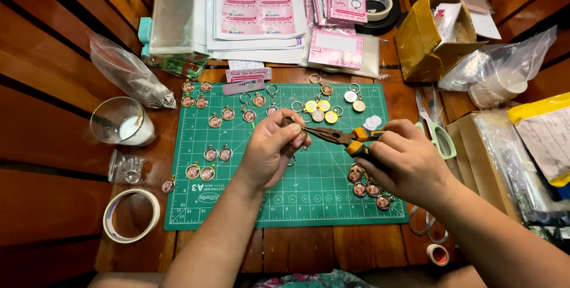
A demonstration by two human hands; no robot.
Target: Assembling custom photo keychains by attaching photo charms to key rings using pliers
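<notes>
Head view, looking straight down: the left hand (270, 148) pinches a small round pendant (289, 123) between thumb and fingertips, though the fingers cover most of it, so its ring and face are hard to make out. The right hand (404, 157) is closed around the yellow-and-black handles of a pair of pliers (339, 136), whose thin tips reach left to the pendant; whether they actually bite a ring there cannot be told. Both forearms run off the near edge.

Both hands hover over a green cutting mat (320, 193) lying on a reddish wooden slat table (53, 193).

On the mat's left half lie about a dozen loose pendants (208, 173) with rings, in pairs and a scattered row. Four more sit clustered just near the right hand (369, 188). Yellow discs (320, 110), roughly five, lie at the far middle, with a few silver ones beside them.

Left of the mat stand one glass (122, 123) with white liquid and one tape roll (131, 215). Scissors (436, 127) lie right of the mat, partly hidden by the right hand. Pink printed sheets (258, 3) are stacked at the far side.
</notes>
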